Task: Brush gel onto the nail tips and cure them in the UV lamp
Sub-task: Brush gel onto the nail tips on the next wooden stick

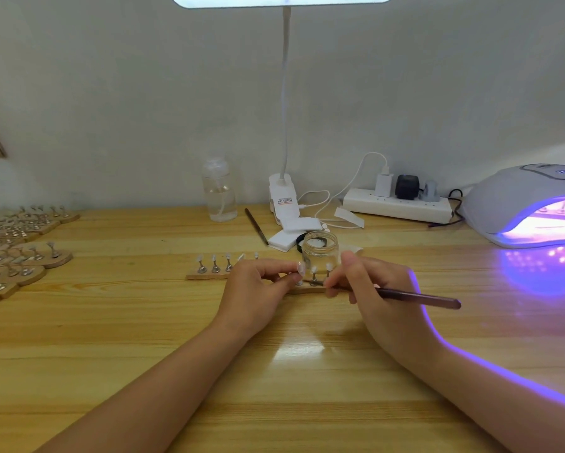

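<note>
The brush (415,297) tip is hidden behind the right hand's fingers (335,286), so contact with a nail tip cannot be told. The left hand (258,289) covers the middle of the wooden holder strip (206,276). The UV lamp (503,204) is cut off by the right edge, its display too blurred to read.

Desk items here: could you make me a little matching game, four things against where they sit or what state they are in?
Things:
1. UV lamp
2. brush
3. glass jar
4. clear bottle

Places or states:
A. held in the right hand
B. stands by the wall, left of the desk lamp's clip base
C. glows purple at the right edge of the table
D. stands open, just behind the nail tips on their wooden strip

Pairs: 1-C, 2-A, 3-D, 4-B
</note>
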